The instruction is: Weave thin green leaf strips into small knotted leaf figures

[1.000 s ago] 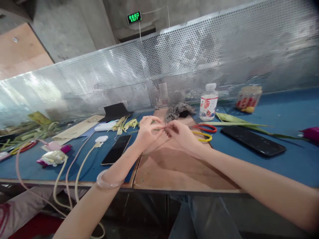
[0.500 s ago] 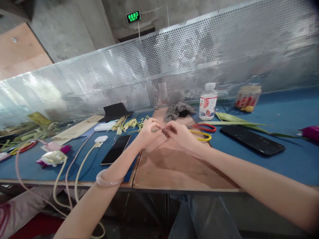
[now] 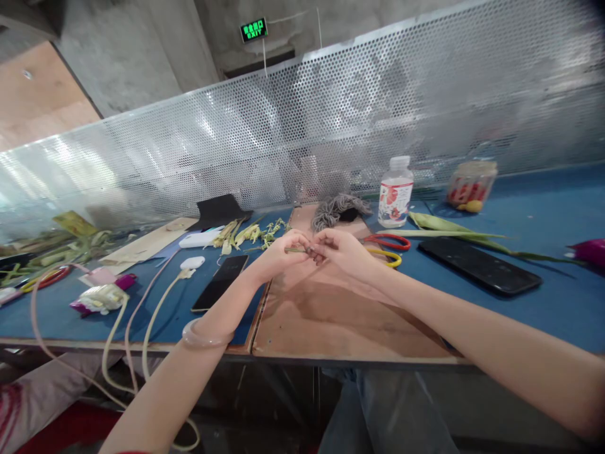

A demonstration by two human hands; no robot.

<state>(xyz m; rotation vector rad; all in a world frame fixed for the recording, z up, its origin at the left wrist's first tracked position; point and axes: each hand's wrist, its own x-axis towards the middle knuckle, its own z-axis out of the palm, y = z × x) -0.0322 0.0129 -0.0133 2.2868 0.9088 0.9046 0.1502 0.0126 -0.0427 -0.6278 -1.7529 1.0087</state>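
Two bare hands meet over a table, fingertips almost touching. The fingers of the left hand (image 3: 282,252) are curled closely around a thin greenish stem (image 3: 295,250). The fingertips of the right hand (image 3: 344,251) are drawn narrowly together, pinching its right end; that end is mostly covered, so its tip cannot be made out. The stem's long axis runs sideways, nearly level and roughly parallel to the table's front edge, from the left palm toward the right fingertips.

Below the hands is a brown wooden board (image 3: 331,328), its plain surface stretching from the hands to the front edge. The board's left edge is a dark seam slanting down toward the wearer; beyond it lies the blue tabletop (image 3: 170,315), with a dark phone (image 3: 221,284) near the left wrist.

Just beside the right hand are scissor handles, one red loop (image 3: 408,243) and one yellow loop (image 3: 396,260), across the board's right edge. Farther right lie a long green leaf (image 3: 437,224) and a black phone (image 3: 477,266).

Behind the hands sit pale green sprigs (image 3: 273,234), grey yarn (image 3: 328,214) and an upright bottle (image 3: 396,197). A perforated metal screen (image 3: 236,132) borders the far side.
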